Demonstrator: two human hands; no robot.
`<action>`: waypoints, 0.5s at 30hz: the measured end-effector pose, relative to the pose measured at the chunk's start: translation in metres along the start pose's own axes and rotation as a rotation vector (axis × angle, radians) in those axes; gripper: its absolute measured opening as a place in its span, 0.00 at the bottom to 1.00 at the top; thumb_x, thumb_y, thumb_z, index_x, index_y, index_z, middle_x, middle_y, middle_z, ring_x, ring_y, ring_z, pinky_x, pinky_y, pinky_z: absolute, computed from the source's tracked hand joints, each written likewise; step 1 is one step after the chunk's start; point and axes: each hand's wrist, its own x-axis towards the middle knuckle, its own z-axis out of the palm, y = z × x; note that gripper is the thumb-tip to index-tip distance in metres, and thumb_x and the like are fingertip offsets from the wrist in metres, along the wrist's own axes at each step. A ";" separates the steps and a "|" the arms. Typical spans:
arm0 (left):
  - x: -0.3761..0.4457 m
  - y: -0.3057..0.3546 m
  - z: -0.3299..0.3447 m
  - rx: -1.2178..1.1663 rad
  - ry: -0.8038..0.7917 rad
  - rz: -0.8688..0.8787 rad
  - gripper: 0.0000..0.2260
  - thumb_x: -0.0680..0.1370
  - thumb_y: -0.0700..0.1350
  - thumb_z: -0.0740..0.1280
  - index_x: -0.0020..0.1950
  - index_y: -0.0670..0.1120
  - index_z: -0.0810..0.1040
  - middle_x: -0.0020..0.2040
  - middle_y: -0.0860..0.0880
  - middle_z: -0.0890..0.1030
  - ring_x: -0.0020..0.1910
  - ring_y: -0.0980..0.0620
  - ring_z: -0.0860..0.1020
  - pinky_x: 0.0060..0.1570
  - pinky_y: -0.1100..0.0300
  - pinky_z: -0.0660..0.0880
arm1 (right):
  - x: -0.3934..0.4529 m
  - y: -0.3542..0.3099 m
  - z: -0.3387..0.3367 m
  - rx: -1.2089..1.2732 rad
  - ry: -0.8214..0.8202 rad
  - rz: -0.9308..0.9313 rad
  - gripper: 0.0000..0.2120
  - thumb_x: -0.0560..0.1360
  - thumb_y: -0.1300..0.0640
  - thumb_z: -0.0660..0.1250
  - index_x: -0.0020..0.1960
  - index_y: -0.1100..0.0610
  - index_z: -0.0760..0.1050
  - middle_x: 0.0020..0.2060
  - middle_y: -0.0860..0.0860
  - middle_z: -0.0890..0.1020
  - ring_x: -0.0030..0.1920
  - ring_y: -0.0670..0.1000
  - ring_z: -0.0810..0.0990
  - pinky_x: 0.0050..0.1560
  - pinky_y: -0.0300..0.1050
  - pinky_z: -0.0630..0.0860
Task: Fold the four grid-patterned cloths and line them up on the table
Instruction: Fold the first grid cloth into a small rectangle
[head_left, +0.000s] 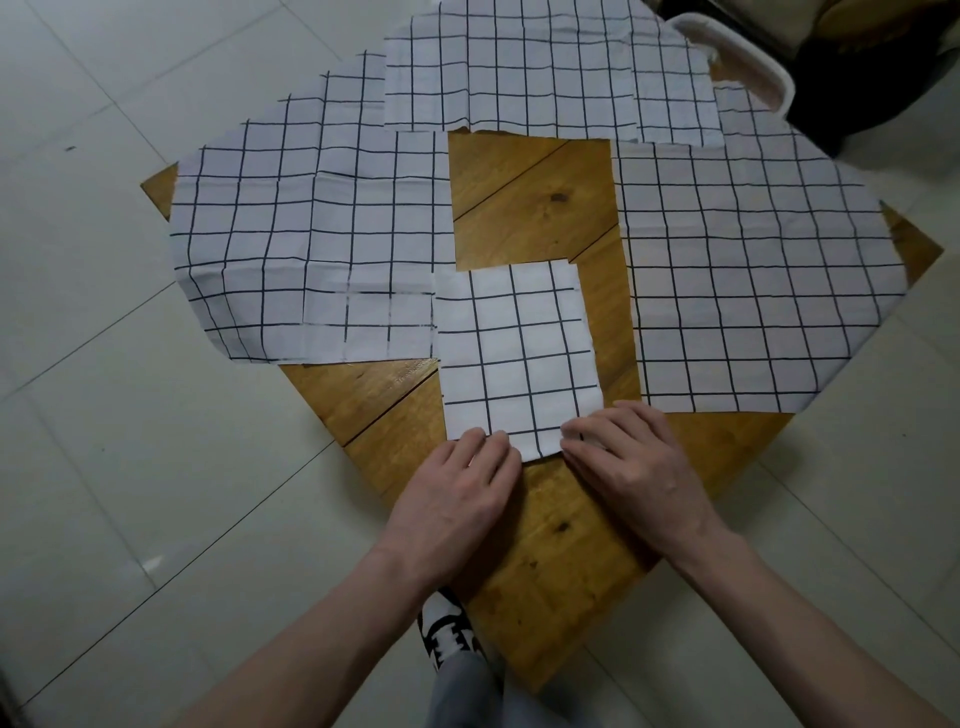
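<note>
Left hand and right hand press flat-fingered on square folded cloth

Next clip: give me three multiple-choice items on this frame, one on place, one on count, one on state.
1. Where does the folded cloth lie?
A. near edge of the table, centre
B. on the floor
C. on the chair

2. How many cloths lie unfolded?
A. one
B. three
C. five

3. What are the hands doing?
A. hanging idle
B. lifting the table
C. touching the folded cloth's near edge

Key: 1 A, it sits just before the hands; 2 B, left cloth, far cloth and right cloth are spread; 3 C, left hand and right hand have fingers on that edge.
</note>
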 end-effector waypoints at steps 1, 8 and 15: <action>0.001 0.001 0.001 -0.013 0.010 -0.008 0.26 0.69 0.41 0.77 0.66 0.41 0.79 0.62 0.40 0.80 0.59 0.41 0.80 0.54 0.49 0.82 | 0.001 0.000 -0.001 0.009 0.001 -0.005 0.09 0.81 0.57 0.68 0.57 0.58 0.84 0.56 0.53 0.86 0.57 0.55 0.83 0.68 0.51 0.70; 0.000 0.002 0.009 -0.264 0.185 -0.223 0.15 0.78 0.42 0.75 0.63 0.46 0.82 0.61 0.46 0.81 0.59 0.45 0.79 0.53 0.50 0.80 | -0.006 -0.003 -0.009 0.107 0.023 0.011 0.09 0.83 0.56 0.68 0.58 0.59 0.84 0.56 0.53 0.86 0.56 0.54 0.83 0.66 0.53 0.75; -0.016 -0.011 0.003 -0.343 0.234 -0.129 0.13 0.85 0.47 0.62 0.64 0.45 0.83 0.61 0.48 0.83 0.59 0.47 0.80 0.54 0.52 0.80 | -0.015 -0.001 -0.015 0.247 -0.070 0.081 0.29 0.78 0.55 0.74 0.76 0.57 0.69 0.64 0.53 0.81 0.63 0.52 0.80 0.70 0.49 0.72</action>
